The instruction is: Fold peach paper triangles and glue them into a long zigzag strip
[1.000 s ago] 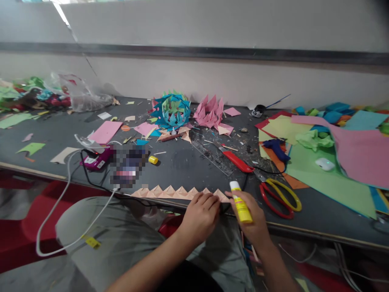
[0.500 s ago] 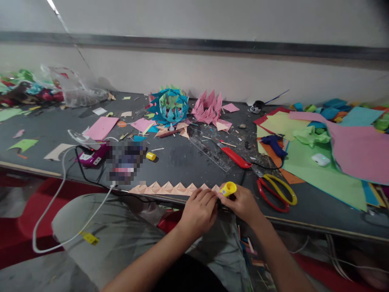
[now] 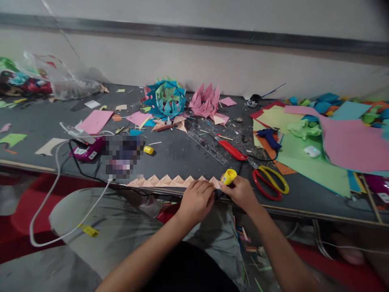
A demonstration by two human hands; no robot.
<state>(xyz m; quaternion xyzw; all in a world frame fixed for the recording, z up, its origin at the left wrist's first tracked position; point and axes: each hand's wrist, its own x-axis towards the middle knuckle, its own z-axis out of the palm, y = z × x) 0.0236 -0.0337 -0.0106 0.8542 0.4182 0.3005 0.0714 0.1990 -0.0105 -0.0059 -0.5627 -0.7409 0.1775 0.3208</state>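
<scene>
A peach paper strip [image 3: 165, 181], folded into a row of pointed triangles, lies along the table's near edge. My left hand [image 3: 197, 199] is closed over its right part, fingers bent together on the paper. In my right hand [image 3: 240, 194] is an uncapped yellow glue stick [image 3: 228, 177], tilted beside the strip's right end. My fingers partly hide that end, and whether the glue touches the paper I cannot tell. A loose yellow cap [image 3: 148, 150] lies farther back, next to a blurred-out phone [image 3: 123, 158].
Scissors [image 3: 270, 182], a red-handled cutter [image 3: 232, 150] and a clear ruler [image 3: 206, 147] lie near my right hand. Blue [image 3: 170, 99] and pink paper rings [image 3: 206, 101] stand at the back. A blue glue gun [image 3: 269, 139] rests on coloured sheets [image 3: 313, 170]. A white cable [image 3: 45, 207] hangs left.
The view has shifted slightly, so the table sits a little higher. My right hand and the glue stick are slightly farther from my left hand, which still covers the strip.
</scene>
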